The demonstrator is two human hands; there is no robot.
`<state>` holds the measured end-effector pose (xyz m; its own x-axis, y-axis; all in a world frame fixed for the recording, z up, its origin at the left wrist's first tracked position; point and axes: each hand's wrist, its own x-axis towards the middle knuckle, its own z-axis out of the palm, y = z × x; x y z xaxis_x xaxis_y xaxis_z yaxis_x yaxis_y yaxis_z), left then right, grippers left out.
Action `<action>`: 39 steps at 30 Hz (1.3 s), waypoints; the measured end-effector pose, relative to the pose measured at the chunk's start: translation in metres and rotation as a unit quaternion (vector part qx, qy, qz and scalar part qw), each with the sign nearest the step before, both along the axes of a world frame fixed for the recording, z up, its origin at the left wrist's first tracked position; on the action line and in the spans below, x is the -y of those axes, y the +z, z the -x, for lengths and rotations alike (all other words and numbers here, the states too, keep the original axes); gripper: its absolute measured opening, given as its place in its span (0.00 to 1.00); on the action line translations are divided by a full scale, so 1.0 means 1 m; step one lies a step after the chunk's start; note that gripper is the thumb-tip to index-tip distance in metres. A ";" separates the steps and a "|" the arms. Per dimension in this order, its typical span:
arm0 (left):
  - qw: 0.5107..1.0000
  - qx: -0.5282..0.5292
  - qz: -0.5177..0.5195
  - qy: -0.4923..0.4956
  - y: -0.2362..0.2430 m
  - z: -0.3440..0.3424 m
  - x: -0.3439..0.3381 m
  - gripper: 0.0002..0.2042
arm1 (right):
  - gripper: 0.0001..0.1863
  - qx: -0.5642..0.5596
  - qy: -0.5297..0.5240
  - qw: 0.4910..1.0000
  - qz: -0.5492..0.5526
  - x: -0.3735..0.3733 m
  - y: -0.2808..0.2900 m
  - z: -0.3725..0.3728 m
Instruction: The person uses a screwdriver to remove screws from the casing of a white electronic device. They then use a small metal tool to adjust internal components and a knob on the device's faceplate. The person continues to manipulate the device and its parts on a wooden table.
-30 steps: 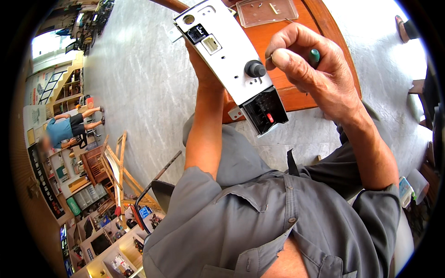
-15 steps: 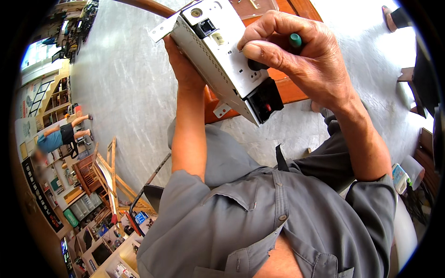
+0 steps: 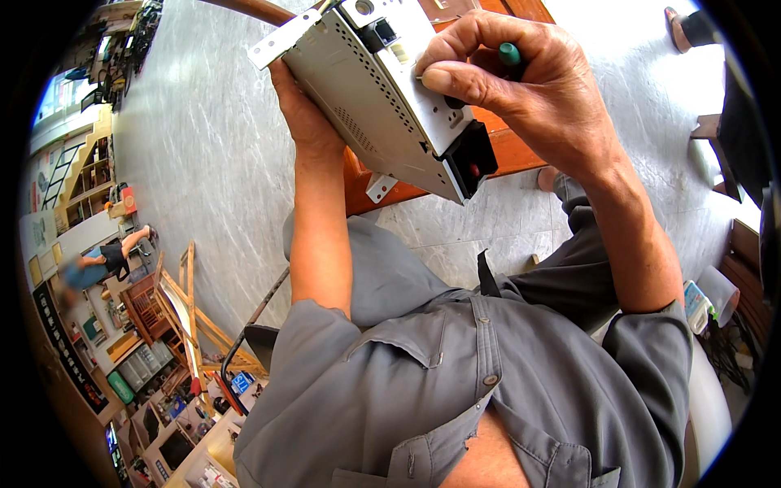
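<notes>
My left hand (image 3: 305, 118) grips the long silver metal housing (image 3: 358, 110), which is tilted, showing its perforated side, bent bracket tabs, ports and a black plastic block (image 3: 469, 159) at its lower end. My right hand (image 3: 537, 102) is closed around a tool with a green handle (image 3: 509, 54), its thumb and forefinger pinched at the housing's port face. A tiny item may be between those fingertips, too small to name. The housing is held above a reddish wooden table (image 3: 512, 152); a clear tray (image 3: 439, 8) lies at its far side.
A person (image 3: 89, 268) in blue is at the left among cluttered shelves and wooden frames (image 3: 187, 317). Another person's foot (image 3: 675, 28) shows at upper right, near dark wooden furniture (image 3: 708, 134). Grey floor surrounds the table. A plastic container (image 3: 716, 293) is at my right.
The housing has moved toward upper left and turned, now showing more of its long side. My right hand has moved up and left, its fingertips now against the housing's face.
</notes>
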<state>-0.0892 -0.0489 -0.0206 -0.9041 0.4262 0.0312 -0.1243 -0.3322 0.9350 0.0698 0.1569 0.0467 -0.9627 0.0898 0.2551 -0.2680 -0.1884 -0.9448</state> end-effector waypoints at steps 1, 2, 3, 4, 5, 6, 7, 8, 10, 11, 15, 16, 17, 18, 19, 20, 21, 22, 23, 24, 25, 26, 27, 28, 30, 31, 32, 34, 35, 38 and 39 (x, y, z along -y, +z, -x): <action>1.000 0.002 -0.004 -0.002 0.000 0.000 0.000 0.34 | 0.09 0.008 -0.001 1.000 -0.012 0.000 0.001 0.000; 1.000 0.004 -0.008 -0.003 0.000 0.000 0.001 0.34 | 0.09 0.016 -0.002 1.000 -0.024 -0.001 0.002 -0.001; 1.000 0.007 -0.012 -0.004 0.000 0.000 0.001 0.34 | 0.09 0.039 -0.004 0.998 -0.051 -0.002 0.007 -0.002; 1.000 0.001 -0.011 -0.006 0.000 0.001 0.003 0.35 | 0.09 0.062 -0.006 0.995 -0.078 -0.003 0.010 -0.003; 1.000 -0.004 -0.011 -0.009 -0.002 0.002 0.004 0.35 | 0.09 0.053 -0.012 0.996 -0.072 -0.003 0.008 -0.003; 1.000 -0.009 -0.010 -0.012 -0.002 0.002 0.005 0.35 | 0.09 0.043 -0.017 0.997 -0.066 -0.002 0.005 -0.002; 1.000 -0.011 -0.007 -0.010 -0.002 0.002 0.005 0.35 | 0.09 0.044 -0.018 0.997 -0.067 -0.002 0.006 -0.002; 1.000 -0.012 -0.003 -0.008 -0.002 0.002 0.006 0.35 | 0.09 0.046 -0.019 0.996 -0.068 -0.002 0.005 -0.002; 1.000 -0.017 0.004 -0.006 -0.003 0.002 0.008 0.36 | 0.09 0.069 -0.012 0.994 -0.084 -0.004 0.012 -0.003; 1.000 -0.020 0.006 -0.007 -0.003 0.002 0.008 0.36 | 0.09 0.084 -0.009 0.994 -0.072 -0.005 0.014 -0.003; 1.000 -0.021 0.014 -0.005 -0.001 0.003 0.008 0.37 | 0.09 0.095 -0.009 0.995 -0.040 -0.004 0.008 -0.002; 1.000 -0.022 0.013 -0.004 -0.001 0.002 0.007 0.36 | 0.09 0.085 -0.012 0.996 -0.035 -0.004 0.005 -0.002; 1.000 -0.024 0.013 -0.001 -0.001 0.002 0.007 0.36 | 0.09 0.087 -0.018 0.994 -0.062 -0.004 0.007 -0.002; 1.000 -0.026 0.013 0.002 -0.002 0.002 0.007 0.36 | 0.08 0.088 -0.024 0.992 -0.090 -0.005 0.010 -0.003; 1.000 -0.029 0.012 0.001 -0.003 0.002 0.009 0.36 | 0.08 0.089 -0.030 0.989 -0.117 -0.005 0.012 -0.003; 0.999 -0.032 0.012 -0.001 -0.005 0.003 0.011 0.36 | 0.08 0.037 -0.044 0.989 -0.136 -0.004 0.009 -0.002; 0.999 -0.035 0.012 -0.003 -0.006 0.004 0.012 0.36 | 0.07 -0.014 -0.059 0.986 -0.155 -0.003 0.004 0.000; 0.999 -0.031 0.009 -0.003 -0.007 0.004 0.012 0.36 | 0.07 -0.043 -0.069 0.980 -0.181 -0.003 0.004 0.001; 1.000 -0.027 0.005 -0.003 -0.007 0.005 0.012 0.36 | 0.07 -0.072 -0.080 0.972 -0.207 -0.002 0.003 0.002; 1.000 -0.022 0.002 -0.003 -0.007 0.005 0.012 0.36 | 0.06 -0.077 -0.087 0.964 -0.240 -0.003 0.005 0.001; 1.000 -0.024 0.003 -0.004 -0.008 0.006 0.013 0.36 | 0.06 -0.076 -0.090 0.958 -0.260 -0.003 0.007 0.001; 1.000 -0.026 0.004 -0.006 -0.008 0.006 0.014 0.36 | 0.06 -0.076 -0.094 0.952 -0.280 -0.003 0.009 0.000; 1.000 -0.028 0.005 -0.008 -0.009 0.006 0.014 0.36 | 0.07 -0.070 -0.093 0.951 -0.287 -0.003 0.011 -0.001; 0.999 -0.030 0.004 -0.011 -0.009 0.006 0.014 0.36 | 0.07 -0.064 -0.093 0.952 -0.284 -0.002 0.011 -0.001; 0.999 -0.033 0.003 -0.017 -0.008 0.006 0.014 0.36 | 0.07 -0.053 -0.093 0.957 -0.270 -0.001 0.012 -0.002; 0.999 -0.035 0.005 -0.017 -0.008 0.006 0.014 0.36 | 0.07 -0.052 -0.095 0.959 -0.261 0.000 0.011 -0.001; 0.999 -0.037 0.006 -0.017 -0.007 0.006 0.014 0.36 | 0.07 -0.051 -0.096 0.961 -0.253 0.001 0.010 -0.001; 0.999 -0.035 0.004 -0.014 -0.005 0.006 0.013 0.36 | 0.07 -0.060 -0.101 0.959 -0.259 0.002 0.006 -0.001; 0.999 -0.031 0.000 -0.012 -0.004 0.006 0.012 0.37 | 0.07 -0.066 -0.104 0.955 -0.271 0.002 0.006 -0.001; 0.999 -0.032 -0.004 0.001 -0.005 0.007 0.012 0.38 | 0.07 -0.094 -0.122 0.915 -0.374 -0.001 0.014 -0.002; 0.999 -0.034 -0.004 0.006 -0.006 0.008 0.012 0.38 | 0.07 -0.103 -0.134 0.892 -0.419 -0.001 0.020 -0.006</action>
